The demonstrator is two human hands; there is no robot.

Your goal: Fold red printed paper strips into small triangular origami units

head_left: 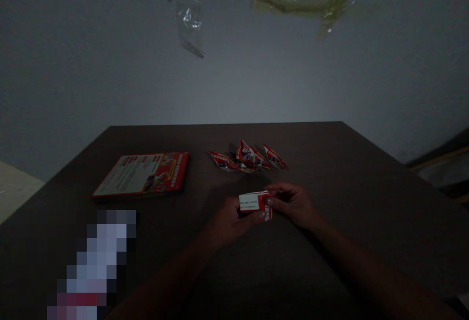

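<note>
Both hands hold a small folded piece of red and white printed paper [249, 202] above the table. My left hand [229, 220] grips it from the left, with the thumb along its lower edge. At its right end my right hand [291, 202] pinches the red part between thumb and fingers. Just beyond the hands lie several folded red paper shapes [252, 156] with pointed ends, close together. A red and white printed book or pad [142, 176] rests flat to the left of them.
The dark wooden table [311, 149] ends at a grey wall [234, 90] with peeling yellowish tape [293, 2] and a clear plastic scrap [190, 27] on it. A pixelated, pale long object [97, 261] is at the lower left, beside my left forearm.
</note>
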